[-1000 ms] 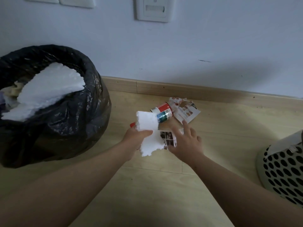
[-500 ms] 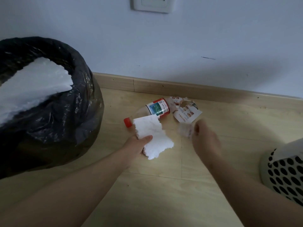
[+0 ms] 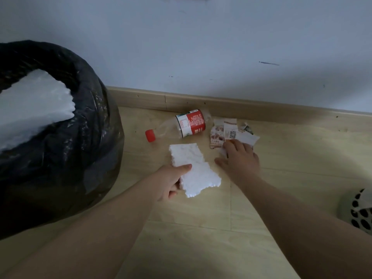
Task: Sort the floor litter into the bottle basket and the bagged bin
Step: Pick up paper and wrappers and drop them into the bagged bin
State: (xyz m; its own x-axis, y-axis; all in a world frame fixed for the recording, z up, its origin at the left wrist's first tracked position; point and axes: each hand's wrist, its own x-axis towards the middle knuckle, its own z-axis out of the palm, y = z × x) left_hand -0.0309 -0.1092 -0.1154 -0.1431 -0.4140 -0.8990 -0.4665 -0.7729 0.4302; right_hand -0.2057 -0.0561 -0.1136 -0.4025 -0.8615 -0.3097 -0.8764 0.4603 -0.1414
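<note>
Thumb on top, my left hand (image 3: 169, 184) grips 1 foam slab (image 3: 193, 166) near the bagged bin (image 3: 80, 150) at left; my right hand (image 3: 239, 160) lies flat, holding nothing, on torn paper scraps (image 3: 231, 131) right of the bottle (image 3: 181, 126). Loose scraps may scatter if raked carelessly.

You are looking at a plain indoor room, most likely a home. A pale wood-plank floor (image 3: 181, 248) lies under you, and a matching skirting (image 3: 261, 109) runs from 10 to 3 o'clock. Above it is a painted wall (image 3: 181, 47) with a scuff (image 3: 268, 63) at 1. A black-bagged bin (image 3: 80, 158) stands at 9 and a perforated basket (image 3: 360, 212) at 4.
</note>
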